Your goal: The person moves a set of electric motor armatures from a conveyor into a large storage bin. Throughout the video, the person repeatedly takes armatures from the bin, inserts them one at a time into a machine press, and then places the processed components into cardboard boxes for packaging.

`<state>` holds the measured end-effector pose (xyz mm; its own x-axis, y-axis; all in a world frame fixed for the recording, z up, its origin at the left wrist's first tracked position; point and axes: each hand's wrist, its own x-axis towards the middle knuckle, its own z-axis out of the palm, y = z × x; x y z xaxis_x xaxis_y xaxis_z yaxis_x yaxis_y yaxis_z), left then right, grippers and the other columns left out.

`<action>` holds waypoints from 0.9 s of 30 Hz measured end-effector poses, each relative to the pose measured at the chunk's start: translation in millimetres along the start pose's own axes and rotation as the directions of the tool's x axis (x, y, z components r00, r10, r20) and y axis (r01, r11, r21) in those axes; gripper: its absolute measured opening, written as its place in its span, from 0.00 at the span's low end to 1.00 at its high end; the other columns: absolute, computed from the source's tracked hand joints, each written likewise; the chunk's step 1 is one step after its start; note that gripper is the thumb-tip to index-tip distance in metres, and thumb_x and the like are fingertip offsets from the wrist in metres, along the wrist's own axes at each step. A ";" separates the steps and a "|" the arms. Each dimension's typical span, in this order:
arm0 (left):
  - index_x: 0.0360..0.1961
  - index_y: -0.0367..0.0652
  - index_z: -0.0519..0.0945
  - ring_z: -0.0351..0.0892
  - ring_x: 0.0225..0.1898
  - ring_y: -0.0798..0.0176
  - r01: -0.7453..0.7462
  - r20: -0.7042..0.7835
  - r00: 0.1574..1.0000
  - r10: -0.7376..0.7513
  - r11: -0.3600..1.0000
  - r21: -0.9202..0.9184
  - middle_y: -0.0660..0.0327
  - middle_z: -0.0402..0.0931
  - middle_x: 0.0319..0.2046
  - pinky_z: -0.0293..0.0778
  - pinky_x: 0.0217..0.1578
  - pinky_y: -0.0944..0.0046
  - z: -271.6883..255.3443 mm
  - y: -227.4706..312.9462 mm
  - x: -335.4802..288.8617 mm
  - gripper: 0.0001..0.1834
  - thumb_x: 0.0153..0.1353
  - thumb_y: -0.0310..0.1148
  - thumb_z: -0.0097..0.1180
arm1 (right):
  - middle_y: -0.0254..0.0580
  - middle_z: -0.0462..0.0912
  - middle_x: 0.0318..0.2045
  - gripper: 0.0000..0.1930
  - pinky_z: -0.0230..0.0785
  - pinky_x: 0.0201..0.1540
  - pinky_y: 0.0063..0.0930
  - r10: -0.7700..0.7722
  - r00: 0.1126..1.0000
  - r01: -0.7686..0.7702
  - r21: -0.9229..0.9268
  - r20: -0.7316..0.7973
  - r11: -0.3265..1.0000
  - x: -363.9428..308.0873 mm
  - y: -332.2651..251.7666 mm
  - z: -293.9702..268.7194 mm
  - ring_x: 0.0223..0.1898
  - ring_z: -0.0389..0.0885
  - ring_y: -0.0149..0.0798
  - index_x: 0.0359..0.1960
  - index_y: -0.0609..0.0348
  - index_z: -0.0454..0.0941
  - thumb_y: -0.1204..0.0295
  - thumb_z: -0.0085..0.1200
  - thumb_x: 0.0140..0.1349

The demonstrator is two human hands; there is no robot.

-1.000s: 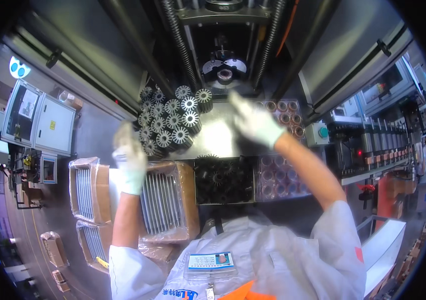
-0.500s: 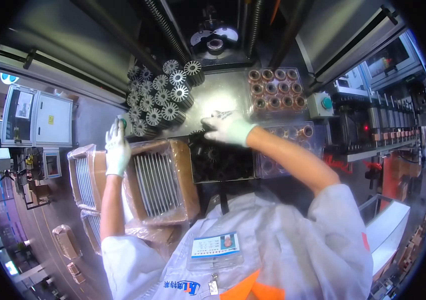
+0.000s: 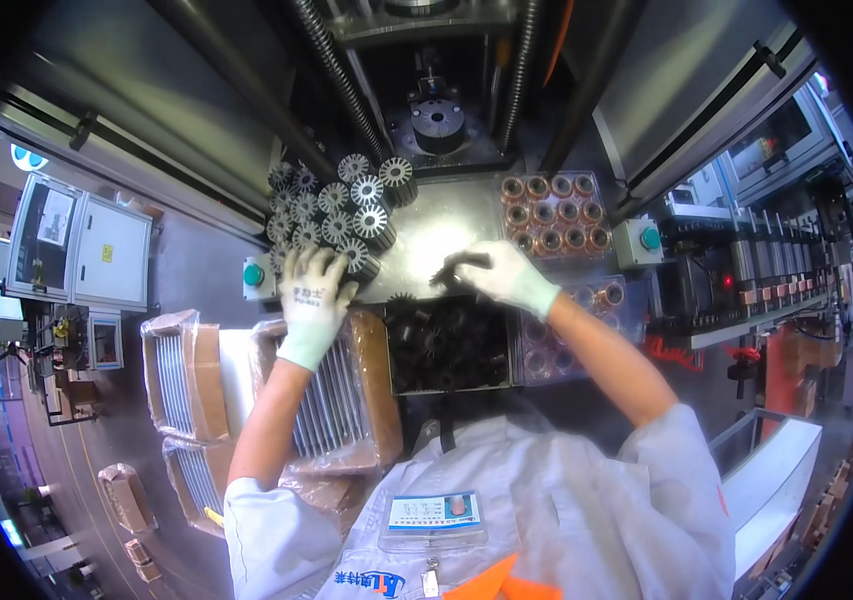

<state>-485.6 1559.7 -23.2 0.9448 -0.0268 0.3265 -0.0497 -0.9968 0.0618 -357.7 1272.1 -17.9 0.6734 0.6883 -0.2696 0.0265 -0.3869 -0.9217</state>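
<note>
My left hand [image 3: 313, 298], in a white glove, reaches over the near edge of a group of slotted metal cores [image 3: 370, 221]. Its fingers are spread and touch or nearly touch the front cores; the fingertips' exact contact is hard to see. In my gloved right hand [image 3: 513, 279], a black toothed piece [image 3: 459, 268] is pinched between thumb and fingers, above the near edge of the bright metal plate [image 3: 432, 215]. Just below lies a bin [image 3: 447, 388] filled with similar black toothed parts [image 3: 437, 340].
Clear trays [image 3: 602, 180] of copper-coloured ringed parts stand at the right. Green buttons [image 3: 254, 273] [image 3: 651, 238] sit on boxes either side. Ahead is a press with a round dark block [image 3: 439, 125] between columns. Cartons of metal rods [image 3: 377, 400] stand at the lower left.
My left hand has left the green button and moved right to the cores. My right hand has come up from the bin with a black toothed piece. The press's round block now shows uncovered.
</note>
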 end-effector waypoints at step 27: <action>0.38 0.38 0.73 0.80 0.54 0.49 -0.016 -0.220 0.964 -0.147 0.798 -0.603 0.47 0.74 0.57 0.79 0.51 0.57 -54.1 24.5 75.3 0.21 0.46 0.20 0.73 | 0.41 0.87 0.32 0.23 0.75 0.36 0.25 -0.047 0.841 0.160 0.164 -0.540 0.973 211.9 -72.7 -127.6 0.30 0.83 0.30 0.52 0.59 0.83 0.81 0.51 0.52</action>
<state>-433.2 1537.2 53.9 0.8473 0.1374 0.5130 -0.2495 -0.7498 0.6129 -122.6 1367.7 27.5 0.9635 0.2656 -0.0330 0.0120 -0.1660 -0.9860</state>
